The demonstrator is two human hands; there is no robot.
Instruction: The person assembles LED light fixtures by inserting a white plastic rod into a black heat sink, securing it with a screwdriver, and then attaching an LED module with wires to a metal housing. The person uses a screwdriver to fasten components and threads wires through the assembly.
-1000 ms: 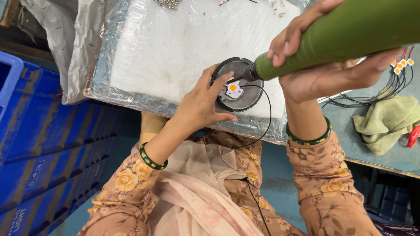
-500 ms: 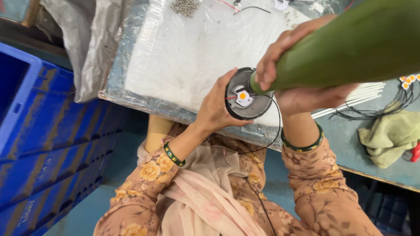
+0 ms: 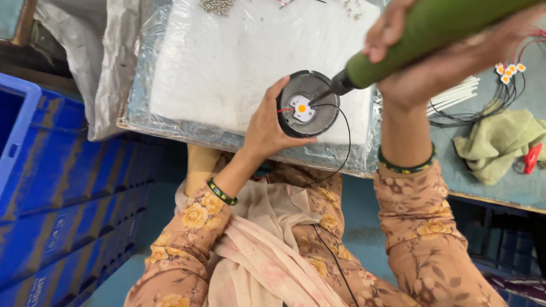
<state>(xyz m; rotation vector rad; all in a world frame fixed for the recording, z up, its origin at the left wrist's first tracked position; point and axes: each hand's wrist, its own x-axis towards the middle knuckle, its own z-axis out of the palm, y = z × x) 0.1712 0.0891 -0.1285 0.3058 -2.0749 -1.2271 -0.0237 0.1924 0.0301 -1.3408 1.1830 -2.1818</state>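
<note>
While the round black lamp housing with a grey disc and small orange-centred white chip (image 3: 307, 104) rests at the near edge of the white plastic-wrapped foam pad (image 3: 227, 68), the left hand (image 3: 267, 128) cups its rim, fingers curled. The right hand (image 3: 432, 51) wraps closed around a green cylindrical electric screwdriver (image 3: 432, 31), tip on the disc. A crumpled green cloth (image 3: 500, 142) lies well apart, at right.

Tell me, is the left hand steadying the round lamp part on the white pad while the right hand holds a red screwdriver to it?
Not quite: the screwdriver is green, not red, as the head view shows. The left hand does steady the lamp part on the white pad, with the right hand holding the tool.
</note>
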